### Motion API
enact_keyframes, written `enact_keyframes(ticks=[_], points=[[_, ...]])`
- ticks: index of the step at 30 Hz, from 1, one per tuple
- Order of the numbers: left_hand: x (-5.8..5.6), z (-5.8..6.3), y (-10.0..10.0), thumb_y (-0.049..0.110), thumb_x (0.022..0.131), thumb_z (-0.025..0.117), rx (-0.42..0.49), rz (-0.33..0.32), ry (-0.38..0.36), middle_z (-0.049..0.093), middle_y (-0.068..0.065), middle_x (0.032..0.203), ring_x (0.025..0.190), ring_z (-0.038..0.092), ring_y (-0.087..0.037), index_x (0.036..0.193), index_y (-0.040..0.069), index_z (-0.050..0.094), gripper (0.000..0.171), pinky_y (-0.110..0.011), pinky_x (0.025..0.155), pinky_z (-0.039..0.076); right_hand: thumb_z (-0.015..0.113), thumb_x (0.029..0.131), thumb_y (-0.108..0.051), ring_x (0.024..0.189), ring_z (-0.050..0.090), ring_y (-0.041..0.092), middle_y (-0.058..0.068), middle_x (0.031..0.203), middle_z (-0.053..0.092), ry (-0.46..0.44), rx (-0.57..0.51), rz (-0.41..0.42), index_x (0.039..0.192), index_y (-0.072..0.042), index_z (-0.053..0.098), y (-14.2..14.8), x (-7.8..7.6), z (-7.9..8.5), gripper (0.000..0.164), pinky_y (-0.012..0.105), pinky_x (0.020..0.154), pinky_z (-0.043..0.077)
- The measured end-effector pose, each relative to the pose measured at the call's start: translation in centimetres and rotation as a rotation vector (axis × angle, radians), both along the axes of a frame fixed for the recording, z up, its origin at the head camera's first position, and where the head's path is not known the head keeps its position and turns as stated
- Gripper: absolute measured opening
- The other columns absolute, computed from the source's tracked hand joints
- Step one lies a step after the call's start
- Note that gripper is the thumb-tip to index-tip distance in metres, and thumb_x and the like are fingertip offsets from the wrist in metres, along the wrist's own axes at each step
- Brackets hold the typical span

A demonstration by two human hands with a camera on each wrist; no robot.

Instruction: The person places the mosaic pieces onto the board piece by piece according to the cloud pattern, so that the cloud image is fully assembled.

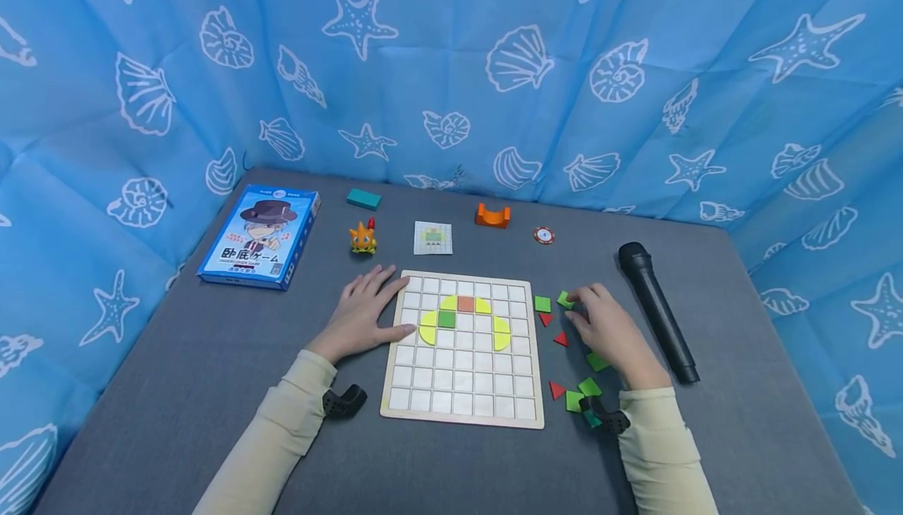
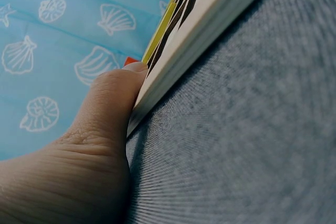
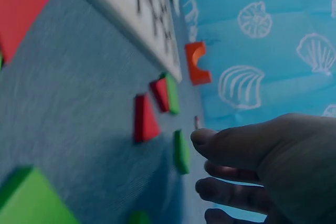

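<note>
A white gridded wooden board (image 1: pixel 462 400) lies on the grey table. On it sit several yellow curved tiles (image 1: pixel 502 335), an orange square tile (image 1: pixel 466 304) and a green square tile (image 1: pixel 447 319). My left hand (image 1: pixel 360 317) rests at the board's left edge, fingers spread, and its thumb (image 2: pixel 113 95) touches the rim. Right of the board, my right hand (image 1: pixel 603 329) hovers with fingers slightly bent beside a light green square tile (image 1: pixel 564 300). In the right wrist view a gap shows between the thumb (image 3: pixel 231 144) and the other fingers, with nothing held there.
Red triangle tiles (image 1: pixel 560 339) and more green tiles (image 1: pixel 589 387) lie scattered right of the board. A black microphone (image 1: pixel 658 311) lies farther right. Behind the board are a pattern card (image 1: pixel 433 238), an orange block (image 1: pixel 492 216), a chip (image 1: pixel 544 235) and a toy figure (image 1: pixel 363 237); a blue box (image 1: pixel 259 237) lies left.
</note>
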State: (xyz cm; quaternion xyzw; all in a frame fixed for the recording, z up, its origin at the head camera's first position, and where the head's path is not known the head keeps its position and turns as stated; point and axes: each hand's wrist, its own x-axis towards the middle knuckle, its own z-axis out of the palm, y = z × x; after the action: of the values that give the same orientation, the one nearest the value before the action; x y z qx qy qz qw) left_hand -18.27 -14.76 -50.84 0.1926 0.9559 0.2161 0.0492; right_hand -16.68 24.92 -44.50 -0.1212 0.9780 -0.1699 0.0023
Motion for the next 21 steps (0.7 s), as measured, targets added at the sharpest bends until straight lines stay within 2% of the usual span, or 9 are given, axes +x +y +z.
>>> enact_keyframes(ticks=[10, 21], points=[[0.0, 0.3, 0.0, 0.073, 0.081, 0.053, -0.005, -0.009, 0.006, 0.018, -0.006, 0.160, 0.148, 0.009, -0.029, 0.153, 0.028, 0.025, 0.089, -0.059, 0.113, 0.012, 0.063, 0.093, -0.016, 0.100, 0.054, 0.035, 0.025, 0.119, 0.050, -0.038, -0.002, -0.033, 0.125, 0.008, 0.052, 1.0, -1.1, -1.3, 0.042, 0.053, 0.085, 0.046], [0.0, 0.0, 0.1, 0.073, 0.081, 0.052, -0.012, 0.009, 0.002, 0.018, -0.006, 0.160, 0.148, 0.009, -0.029, 0.153, 0.029, 0.025, 0.089, -0.057, 0.113, 0.011, 0.060, 0.094, -0.011, 0.101, 0.055, 0.034, 0.022, 0.117, 0.052, -0.048, 0.036, -0.047, 0.123, 0.005, 0.057, 0.3, -1.6, -1.4, 0.034, 0.053, 0.087, 0.047]])
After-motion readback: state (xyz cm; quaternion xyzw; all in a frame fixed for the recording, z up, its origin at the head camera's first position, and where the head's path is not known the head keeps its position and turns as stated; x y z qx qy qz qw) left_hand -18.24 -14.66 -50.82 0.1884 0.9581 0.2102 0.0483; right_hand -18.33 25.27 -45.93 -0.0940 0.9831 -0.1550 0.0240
